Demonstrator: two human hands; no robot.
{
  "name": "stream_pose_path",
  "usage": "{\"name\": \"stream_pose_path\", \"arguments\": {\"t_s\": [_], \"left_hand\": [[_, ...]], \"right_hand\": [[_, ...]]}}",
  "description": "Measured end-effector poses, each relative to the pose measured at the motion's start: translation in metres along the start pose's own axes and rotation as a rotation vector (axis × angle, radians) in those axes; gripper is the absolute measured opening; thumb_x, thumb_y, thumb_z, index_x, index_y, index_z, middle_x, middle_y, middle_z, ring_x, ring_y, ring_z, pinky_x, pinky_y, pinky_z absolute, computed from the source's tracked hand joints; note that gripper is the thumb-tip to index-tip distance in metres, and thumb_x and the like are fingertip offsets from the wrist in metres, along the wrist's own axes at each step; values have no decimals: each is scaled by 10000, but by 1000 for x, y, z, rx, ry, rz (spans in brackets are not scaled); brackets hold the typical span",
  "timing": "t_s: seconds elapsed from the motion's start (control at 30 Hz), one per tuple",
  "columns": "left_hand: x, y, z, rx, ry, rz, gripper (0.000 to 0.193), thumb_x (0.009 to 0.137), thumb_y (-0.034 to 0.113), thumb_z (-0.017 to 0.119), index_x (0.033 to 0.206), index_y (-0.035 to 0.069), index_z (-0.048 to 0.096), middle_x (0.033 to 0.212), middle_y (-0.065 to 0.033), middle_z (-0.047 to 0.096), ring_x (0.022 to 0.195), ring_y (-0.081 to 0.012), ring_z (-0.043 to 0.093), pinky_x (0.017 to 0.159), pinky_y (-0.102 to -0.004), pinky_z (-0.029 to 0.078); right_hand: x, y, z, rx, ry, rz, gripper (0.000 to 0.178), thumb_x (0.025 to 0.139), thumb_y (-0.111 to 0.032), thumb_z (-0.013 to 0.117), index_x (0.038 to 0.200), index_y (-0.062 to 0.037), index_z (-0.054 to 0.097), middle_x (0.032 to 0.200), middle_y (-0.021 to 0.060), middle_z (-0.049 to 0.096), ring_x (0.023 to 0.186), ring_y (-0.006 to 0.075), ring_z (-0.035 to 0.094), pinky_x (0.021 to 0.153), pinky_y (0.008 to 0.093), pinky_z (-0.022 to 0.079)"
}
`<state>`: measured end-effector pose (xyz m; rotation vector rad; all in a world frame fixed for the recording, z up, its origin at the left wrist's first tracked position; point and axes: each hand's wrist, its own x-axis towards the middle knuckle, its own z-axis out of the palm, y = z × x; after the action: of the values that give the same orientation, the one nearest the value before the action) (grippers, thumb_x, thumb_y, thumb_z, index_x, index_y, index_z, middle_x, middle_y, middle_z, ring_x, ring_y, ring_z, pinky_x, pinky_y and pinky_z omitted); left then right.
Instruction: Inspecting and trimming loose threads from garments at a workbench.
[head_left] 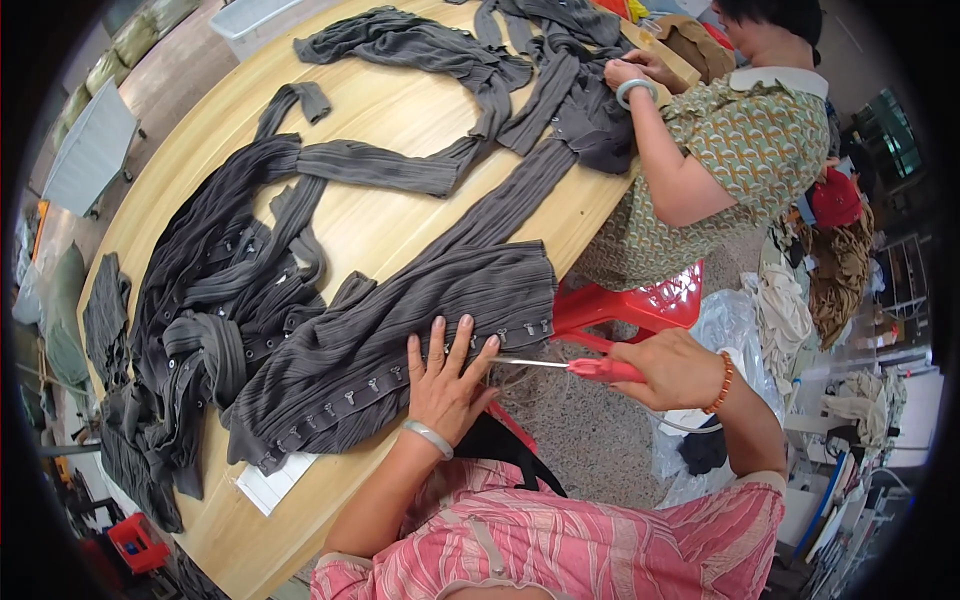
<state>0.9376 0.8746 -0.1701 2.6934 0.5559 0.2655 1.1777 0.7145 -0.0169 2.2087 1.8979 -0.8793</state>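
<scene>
A dark grey ribbed knit garment [400,300] lies along the near edge of the table, with a row of small metal fasteners [350,396] down its front band. My left hand [447,390] rests flat on it near the fasteners, fingers spread, holding nothing. In my right hand [680,368] are red-handled scissors [605,370], held just past the table edge. Their thin silver blade points left, its tip close to my left fingers and the garment's right end. Whether the blades are parted is too small to tell.
More dark grey garments [215,240] lie heaped across the wooden table [375,235]. White paper [275,483] sticks out under the near garment. Another person [715,170] works at the far right, hands on dark cloth, beside a red plastic stool [650,305]. Clothes and plastic bags [715,340] crowd the right.
</scene>
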Motion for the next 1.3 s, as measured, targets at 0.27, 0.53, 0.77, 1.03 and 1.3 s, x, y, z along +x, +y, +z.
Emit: {"name": "stream_pose_path", "arguments": {"t_s": [0.27,0.53,0.77,1.03,1.3], "left_hand": [[-1,4,-3,29,-53,10,694,782,393,742,1415,261,492,1591,-133,255,1464,-465,111,1140,-654,42],[48,32,7,39,-54,195,667,806,356,724,1403,168,492,1561,-141,305,1465,-381,198,1164,-600,108],[55,26,14,87,-77,172,708,778,342,747,1425,251,475,1569,-123,302,1448,-361,258,1167,-570,149],[67,9,0,226,-70,-42,859,725,576,727,1345,19,518,1571,-190,269,1464,-426,167,1131,-652,69],[82,33,15,187,-23,123,863,776,507,713,1475,120,387,1564,-122,304,1470,-371,186,1132,-674,36]], "right_hand": [[8,19,15,108,68,25,206,879,-275,634,970,-104,565,769,154,650,759,376,660,643,505,488],[-25,47,44,208,255,74,194,870,-236,644,992,-104,571,811,139,656,764,373,650,640,497,484],[-44,49,50,172,102,169,226,861,-282,657,949,-93,572,764,145,644,736,380,644,619,501,475],[-31,60,59,200,336,95,179,875,-226,633,984,-100,568,826,132,646,810,349,645,656,480,488],[-26,68,49,165,380,98,189,875,-229,631,987,-89,570,862,130,657,861,337,650,694,480,496]]}}
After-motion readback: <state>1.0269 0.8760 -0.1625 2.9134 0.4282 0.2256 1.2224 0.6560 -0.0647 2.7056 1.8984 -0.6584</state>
